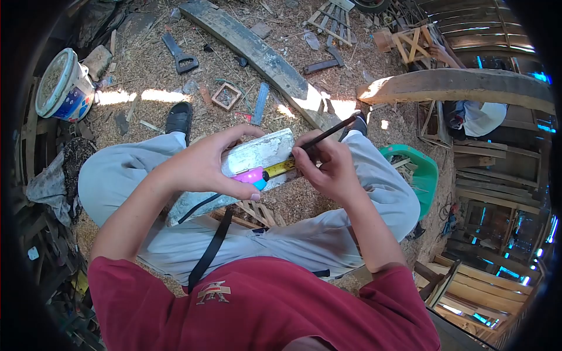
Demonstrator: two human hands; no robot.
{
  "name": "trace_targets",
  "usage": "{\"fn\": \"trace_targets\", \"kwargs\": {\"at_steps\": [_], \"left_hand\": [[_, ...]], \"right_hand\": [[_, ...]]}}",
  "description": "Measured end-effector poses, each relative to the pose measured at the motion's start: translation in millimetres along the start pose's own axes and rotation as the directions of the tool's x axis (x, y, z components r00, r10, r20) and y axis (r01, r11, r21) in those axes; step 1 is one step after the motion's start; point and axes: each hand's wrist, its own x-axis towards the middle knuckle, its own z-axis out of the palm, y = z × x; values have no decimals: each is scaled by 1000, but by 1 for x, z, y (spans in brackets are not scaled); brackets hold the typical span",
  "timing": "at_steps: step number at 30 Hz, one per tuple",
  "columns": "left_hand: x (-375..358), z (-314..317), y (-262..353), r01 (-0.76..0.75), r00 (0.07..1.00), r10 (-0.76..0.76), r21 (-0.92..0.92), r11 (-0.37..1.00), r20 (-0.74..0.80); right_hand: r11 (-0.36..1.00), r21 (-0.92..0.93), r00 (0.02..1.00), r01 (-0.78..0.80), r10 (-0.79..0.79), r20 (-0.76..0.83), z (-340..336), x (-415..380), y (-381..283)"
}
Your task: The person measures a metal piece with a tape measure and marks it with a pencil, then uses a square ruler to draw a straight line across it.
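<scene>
My left hand (202, 161) is closed around a pink and blue tape measure (250, 176), with its thumb below the case and its fingers over a pale, worn piece of wood (259, 152). A short length of yellow tape blade (280, 168) runs from the case along the wood to my right hand (328, 167). That hand pinches a dark pencil (329, 132), which slants up to the right, and its fingertips meet the wood's right end. Whether they also grip the blade's tip is hidden. The wood lies above my lap, between my knees.
Sawdust covers the ground. Ahead lie a handsaw (180, 57), a long beam (252, 50), a small wooden frame (226, 96) and a blue strip (260, 105). A bucket (82, 96) stands left; a green tub (432, 175) and another person (483, 117) are right.
</scene>
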Motion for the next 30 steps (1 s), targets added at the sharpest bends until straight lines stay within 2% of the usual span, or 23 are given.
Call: {"fn": "trace_targets", "kwargs": {"at_steps": [4,7,13,22,28,30], "left_hand": [[1,0,-1,-9,1000,9,-7,1000,1],[1,0,1,3,1000,-3,11,1000,28],[0,1,3,-4,1000,4,-13,1000,9],[1,0,0,4,1000,-4,9,1000,16],[1,2,1,-8,1000,8,14,1000,4],[1,2,3,-2,1000,1,9,1000,10]], "right_hand": [[1000,6,1000,-9,9,-6,0,0,-2],[998,-50,998,-28,31,51,-5,0,-2],[998,-4,998,-67,67,14,-2,-1,-4],[999,-28,999,-17,18,43,-4,0,-5],[996,24,996,-91,91,19,-3,0,-7],[998,-8,998,-56,56,34,-4,0,-3]]}}
